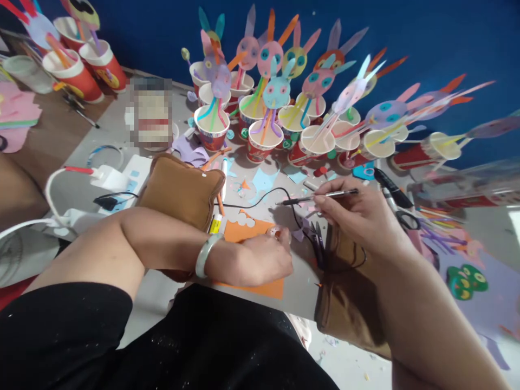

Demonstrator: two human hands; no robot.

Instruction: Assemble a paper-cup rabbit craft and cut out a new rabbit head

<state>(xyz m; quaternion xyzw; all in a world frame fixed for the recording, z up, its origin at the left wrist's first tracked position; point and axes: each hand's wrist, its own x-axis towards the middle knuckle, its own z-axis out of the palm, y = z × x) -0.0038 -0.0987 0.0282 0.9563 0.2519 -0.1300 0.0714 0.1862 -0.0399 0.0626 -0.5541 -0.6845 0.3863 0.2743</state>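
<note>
One slim pen, dark at both ends

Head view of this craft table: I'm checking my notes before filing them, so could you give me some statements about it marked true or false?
1. The right hand holds a pen. True.
2. The bracelet is on the right arm. False: the bracelet circles the left arm.
3. Orange paper lies below the left hand. True.
4. The wall behind the cups is yellow. False: the wall is blue.
5. A light-blue face shows above one cup. True.
</note>
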